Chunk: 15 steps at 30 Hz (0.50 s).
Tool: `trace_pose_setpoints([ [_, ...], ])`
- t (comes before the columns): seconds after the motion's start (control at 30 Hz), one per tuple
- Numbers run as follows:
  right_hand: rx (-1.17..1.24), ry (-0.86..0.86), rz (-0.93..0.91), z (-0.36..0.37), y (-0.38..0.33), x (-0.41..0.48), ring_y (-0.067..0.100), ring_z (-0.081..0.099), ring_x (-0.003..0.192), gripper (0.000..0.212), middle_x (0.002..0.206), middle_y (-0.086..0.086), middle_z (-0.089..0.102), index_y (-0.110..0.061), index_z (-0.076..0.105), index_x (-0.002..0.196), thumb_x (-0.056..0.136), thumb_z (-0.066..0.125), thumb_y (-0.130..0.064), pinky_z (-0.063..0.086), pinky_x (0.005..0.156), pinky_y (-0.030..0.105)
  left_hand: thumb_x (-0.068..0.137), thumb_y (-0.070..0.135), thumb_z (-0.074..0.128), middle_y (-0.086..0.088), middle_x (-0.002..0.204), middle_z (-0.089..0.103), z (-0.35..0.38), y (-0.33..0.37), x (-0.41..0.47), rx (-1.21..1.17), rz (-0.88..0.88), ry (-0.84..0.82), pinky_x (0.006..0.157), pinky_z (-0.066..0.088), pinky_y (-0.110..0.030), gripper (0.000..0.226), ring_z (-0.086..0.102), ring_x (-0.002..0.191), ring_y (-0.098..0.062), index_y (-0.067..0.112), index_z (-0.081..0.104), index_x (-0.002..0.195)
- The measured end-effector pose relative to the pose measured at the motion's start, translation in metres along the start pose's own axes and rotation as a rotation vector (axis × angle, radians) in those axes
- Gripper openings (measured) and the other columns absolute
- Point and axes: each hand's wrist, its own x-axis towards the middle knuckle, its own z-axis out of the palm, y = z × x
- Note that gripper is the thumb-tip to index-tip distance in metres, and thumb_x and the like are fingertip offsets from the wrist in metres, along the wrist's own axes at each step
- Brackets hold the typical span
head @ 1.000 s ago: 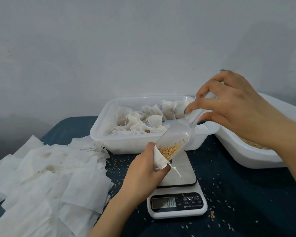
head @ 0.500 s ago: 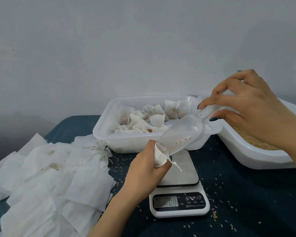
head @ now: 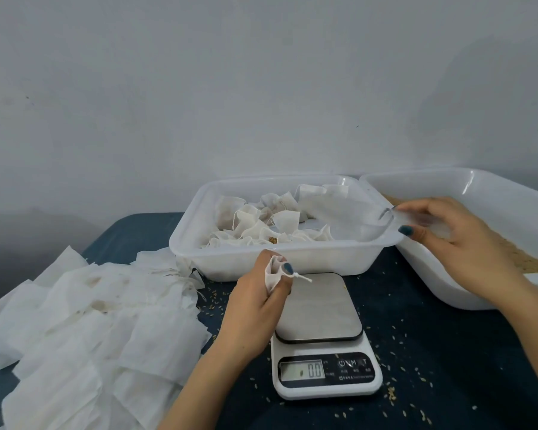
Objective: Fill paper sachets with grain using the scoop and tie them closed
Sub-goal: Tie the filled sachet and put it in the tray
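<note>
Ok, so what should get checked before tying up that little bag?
1. Mouth of the sachet pinched closed by the left hand: ok.
2. The drawstring free to pull: ok, it sticks out past the thumb.
3. The right hand free for tying: not ok, it holds the scoop.
4. The scale zeroed: ok, its display reads 0.0.
5. Sachet full enough: cannot tell, the hand hides it.
6. Room in the white tray for it: ok.

scoop (head: 350, 219) blurred, grain tub (head: 491, 187) cut off right
</note>
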Motion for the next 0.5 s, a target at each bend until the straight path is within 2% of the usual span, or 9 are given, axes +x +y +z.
trace_pose_setpoints([
  [0.03, 0.026, 0.034, 0.042, 0.001, 0.003, -0.001, -0.002, 0.056, 0.098, 0.038, 0.115, -0.005, 0.06, -0.038, 0.062, 0.112, 0.079, 0.052, -0.056, 0.042, 0.093, 0.029, 0.087, 0.044, 0.04, 0.008, 0.058, 0.043, -0.001, 0.0, 0.0, -0.001, -0.006, -0.001, 0.053, 0.032, -0.041, 0.011, 0.035, 0.053, -0.017, 0.036, 0.044, 0.081],
  [0.07, 0.032, 0.07, 0.085, 0.001, 0.008, 0.0, 0.002, 0.057, 0.096, 0.039, 0.116, -0.004, 0.06, -0.034, 0.062, 0.114, 0.082, 0.053, -0.054, 0.041, 0.086, 0.026, 0.088, 0.039, 0.039, 0.01, 0.058, 0.045, -0.002, 0.0, 0.001, 0.009, -0.009, -0.002, 0.053, 0.032, -0.039, 0.01, 0.037, 0.052, -0.015, 0.036, 0.044, 0.08],
  [0.13, -0.036, 0.143, 0.166, -0.001, 0.021, 0.002, 0.012, 0.055, 0.094, 0.032, 0.116, 0.003, 0.061, -0.025, 0.064, 0.12, 0.094, 0.057, -0.041, 0.038, 0.076, 0.029, 0.092, 0.032, 0.038, 0.016, 0.065, 0.052, -0.005, 0.001, 0.001, 0.045, 0.0, 0.007, 0.056, 0.035, -0.031, 0.014, 0.043, 0.055, -0.009, 0.037, 0.044, 0.081],
  [0.2, -0.113, 0.196, 0.25, -0.005, 0.035, 0.007, 0.016, 0.053, 0.093, 0.029, 0.118, 0.01, 0.062, -0.016, 0.064, 0.123, 0.098, 0.056, -0.029, 0.035, 0.073, 0.03, 0.095, 0.032, 0.037, 0.02, 0.075, 0.053, -0.009, 0.003, 0.002, 0.104, 0.05, 0.042, 0.064, 0.036, -0.024, 0.019, 0.047, 0.067, -0.004, 0.042, 0.044, 0.081],
  [0.27, -0.187, 0.199, 0.342, -0.009, 0.048, 0.011, 0.02, 0.053, 0.092, 0.032, 0.119, 0.012, 0.061, -0.013, 0.062, 0.124, 0.099, 0.055, -0.032, 0.037, 0.075, 0.033, 0.095, 0.028, 0.04, 0.019, 0.089, 0.05, -0.01, 0.004, 0.004, 0.225, 0.11, 0.103, 0.075, 0.033, -0.019, 0.019, 0.044, 0.087, -0.009, 0.043, 0.047, 0.086],
  [0.33, -0.279, 0.165, 0.444, -0.013, 0.059, 0.014, 0.026, 0.056, 0.093, 0.034, 0.118, 0.013, 0.061, -0.013, 0.059, 0.124, 0.1, 0.052, -0.035, 0.04, 0.074, 0.037, 0.095, 0.014, 0.051, 0.007, 0.101, 0.046, -0.011, 0.002, 0.005, 0.349, 0.101, 0.169, 0.084, 0.03, -0.015, 0.019, 0.037, 0.098, -0.014, 0.03, 0.059, 0.09],
  [0.4, -0.367, 0.134, 0.515, -0.015, 0.07, 0.016, 0.032, 0.057, 0.091, 0.034, 0.109, 0.014, 0.062, -0.01, 0.057, 0.122, 0.101, 0.049, -0.036, 0.042, 0.071, 0.038, 0.093, 0.003, 0.056, 0.002, 0.1, 0.042, -0.014, 0.001, 0.005, 0.35, 0.081, 0.2, 0.082, 0.032, -0.009, 0.025, 0.04, 0.097, -0.014, 0.027, 0.065, 0.094],
  [0.5, -0.46, 0.111, 0.563, -0.017, 0.083, 0.019, 0.034, 0.055, 0.08, 0.033, 0.094, 0.017, 0.061, -0.004, 0.059, 0.113, 0.101, 0.047, -0.033, 0.04, 0.065, 0.036, 0.097, 0.003, 0.053, 0.001, 0.094, 0.047, -0.02, 0.003, 0.005, 0.212, 0.081, 0.211, 0.074, 0.037, -0.005, 0.038, 0.05, 0.088, -0.005, 0.038, 0.067, 0.094],
])
